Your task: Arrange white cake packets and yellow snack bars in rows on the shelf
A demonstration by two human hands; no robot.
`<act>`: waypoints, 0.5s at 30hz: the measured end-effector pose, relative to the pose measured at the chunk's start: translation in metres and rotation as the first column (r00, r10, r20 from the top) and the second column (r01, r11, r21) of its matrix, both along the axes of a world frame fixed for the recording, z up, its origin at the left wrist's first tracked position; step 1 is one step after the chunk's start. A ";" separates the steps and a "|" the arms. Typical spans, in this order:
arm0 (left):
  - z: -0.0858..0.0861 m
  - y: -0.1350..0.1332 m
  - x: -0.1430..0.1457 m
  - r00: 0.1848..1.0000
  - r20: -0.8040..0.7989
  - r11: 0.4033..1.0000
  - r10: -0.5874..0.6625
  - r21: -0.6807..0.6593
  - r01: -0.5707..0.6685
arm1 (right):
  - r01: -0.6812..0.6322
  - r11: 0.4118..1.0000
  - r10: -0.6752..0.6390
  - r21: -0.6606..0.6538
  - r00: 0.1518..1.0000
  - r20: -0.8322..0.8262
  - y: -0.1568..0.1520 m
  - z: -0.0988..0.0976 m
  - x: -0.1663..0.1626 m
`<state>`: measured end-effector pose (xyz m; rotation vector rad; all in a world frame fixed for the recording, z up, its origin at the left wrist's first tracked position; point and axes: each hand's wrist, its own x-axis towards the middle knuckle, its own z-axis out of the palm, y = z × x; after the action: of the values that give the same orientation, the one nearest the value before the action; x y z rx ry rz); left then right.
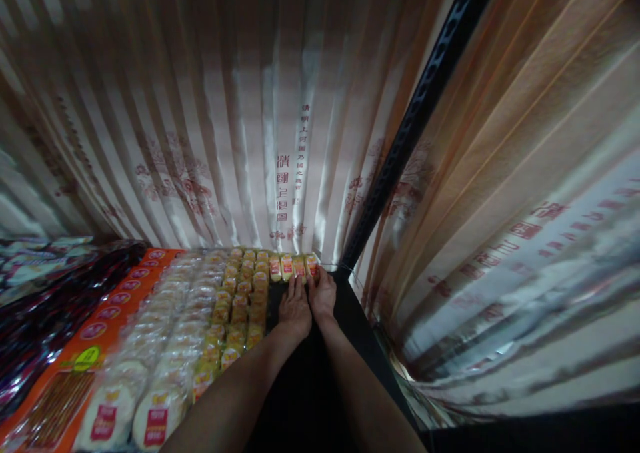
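On the black shelf (305, 393), left hand (295, 310) and right hand (323, 294) touch snack packets (287, 267); whether the grip pinches, I cannot tell.

Two bare hands reach over a black shelf (310, 393). The left hand (295, 312), fingers extended, touches the near side of a short row of small wrapped packets (287, 267); the right hand (324, 294) is bent about the row's right end (its grip cannot be made out). To the left lie columns of yellow packets (240, 300), clear-wrapped round pieces (173, 366), orange packs (107, 313) and dark glossy packs (55, 313). Pleated curtains (225, 106), printed with red motifs, hang behind and to the right; a black slotted post (410, 130) rises at the corner.
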<state>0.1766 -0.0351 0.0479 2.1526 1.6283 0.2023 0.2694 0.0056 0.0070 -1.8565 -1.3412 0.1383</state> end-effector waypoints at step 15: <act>0.000 0.004 -0.002 0.997 -0.064 0.999 -0.030 -0.031 0.028 | -0.010 0.988 0.014 0.153 1.000 -0.026 0.005 -0.010 0.000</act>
<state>0.1749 -0.0307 0.0482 2.1798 1.6241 0.0998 0.2693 0.0103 -0.0030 -1.7135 -1.3076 0.0640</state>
